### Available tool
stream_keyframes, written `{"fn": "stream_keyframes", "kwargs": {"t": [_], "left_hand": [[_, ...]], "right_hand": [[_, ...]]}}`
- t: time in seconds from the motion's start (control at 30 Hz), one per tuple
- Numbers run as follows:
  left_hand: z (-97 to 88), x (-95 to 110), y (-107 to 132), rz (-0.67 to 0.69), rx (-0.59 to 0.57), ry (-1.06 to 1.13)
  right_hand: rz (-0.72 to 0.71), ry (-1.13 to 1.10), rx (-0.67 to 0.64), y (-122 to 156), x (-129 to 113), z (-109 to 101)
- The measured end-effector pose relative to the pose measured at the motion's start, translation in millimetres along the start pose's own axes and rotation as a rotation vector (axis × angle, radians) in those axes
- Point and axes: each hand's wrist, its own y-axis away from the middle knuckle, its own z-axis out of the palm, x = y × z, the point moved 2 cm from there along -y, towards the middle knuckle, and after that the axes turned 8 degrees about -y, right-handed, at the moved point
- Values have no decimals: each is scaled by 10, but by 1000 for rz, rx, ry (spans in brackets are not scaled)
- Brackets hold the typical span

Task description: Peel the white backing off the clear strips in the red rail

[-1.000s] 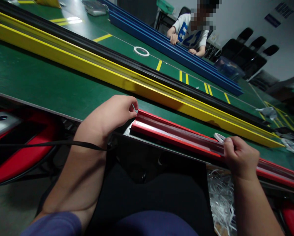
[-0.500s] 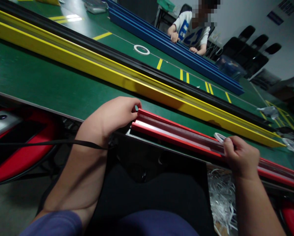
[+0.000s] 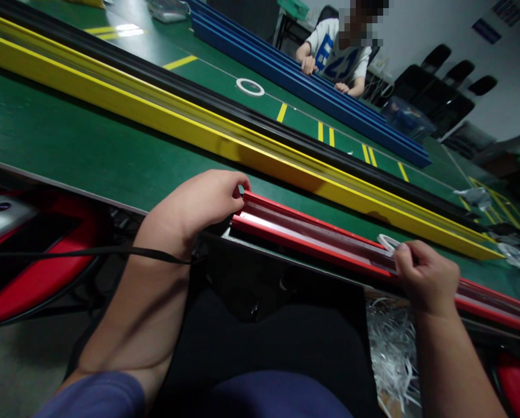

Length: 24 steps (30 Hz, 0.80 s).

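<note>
My left hand (image 3: pixel 201 203) sits at the near end of a long red channel rail (image 3: pixel 312 242), its fingertips pinched on a thin, clear tape end (image 3: pixel 241 189). Farther along the rail, my right hand (image 3: pixel 426 278) pinches a small white tape roll (image 3: pixel 387 242) against the rail's top. A clear strip appears to lie along the channel between my hands. My right hand hides part of the rail.
Yellow and black rails (image 3: pixel 164 119) and blue rails (image 3: pixel 303 87) lie across the green table (image 3: pixel 68 122), with a white tape ring (image 3: pixel 250 87) on it. A co-worker (image 3: pixel 338 55) leans at the far side. Shredded white packing (image 3: pixel 390 360) lies below my right arm.
My left hand has shifted slightly right along the rail's end. My right hand and the tape roll stay nearly still, and the view has tilted a little.
</note>
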Motion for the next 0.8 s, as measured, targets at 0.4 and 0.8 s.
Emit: {"fn": "stream_keyframes", "kwargs": {"t": [0.4,0.8], "left_hand": [[31,-1,-21,-26,-5,-21],[22,-15,6,-7,8,-24]], "right_hand": [[-13,-68,-45,-4,-16,-45],[30,-48,33,-10,-56,-60]]}}
